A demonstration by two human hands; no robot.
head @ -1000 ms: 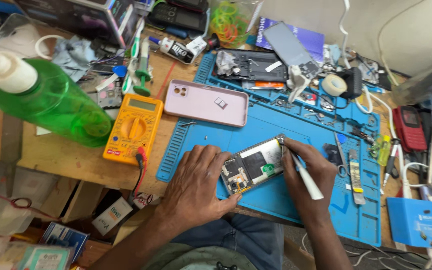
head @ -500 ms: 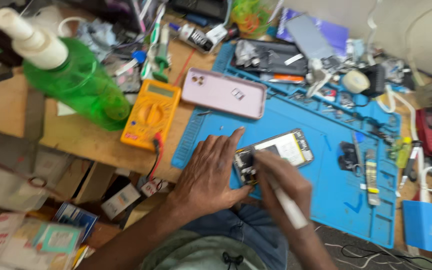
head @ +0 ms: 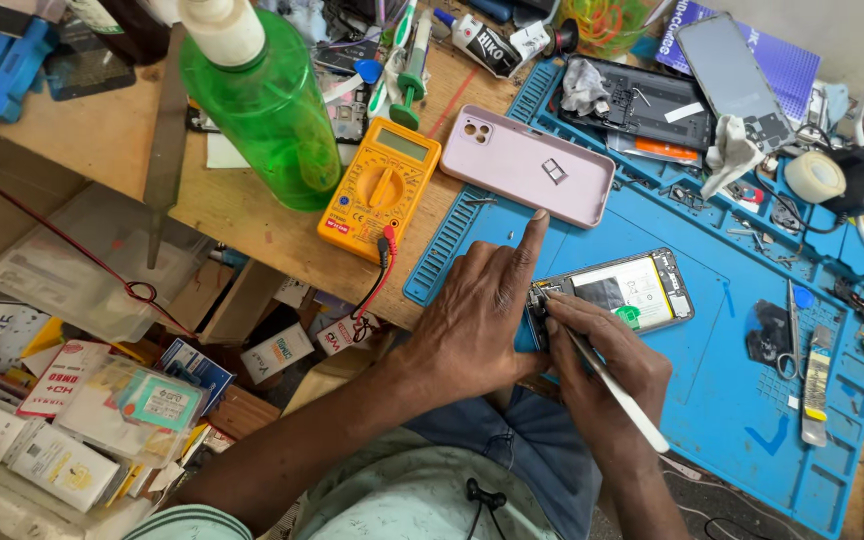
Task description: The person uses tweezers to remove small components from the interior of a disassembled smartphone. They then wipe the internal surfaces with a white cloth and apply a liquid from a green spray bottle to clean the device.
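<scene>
Grip of right hand [head: 602, 375] tight around white tool [head: 617, 393], tip on opened phone [head: 617, 292]

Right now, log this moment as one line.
left hand: pressing opened phone | right hand: holding white tool, tip on phone | surface: blue mat

Opened phone [head: 620, 293] on mat [head: 732, 400], multimeter [head: 380, 188] and bottle [head: 257, 105] leftward.

Bright, even daylight; soft shadows under hands; sharp focus; slight wide-angle bend at edges, no glare
</scene>
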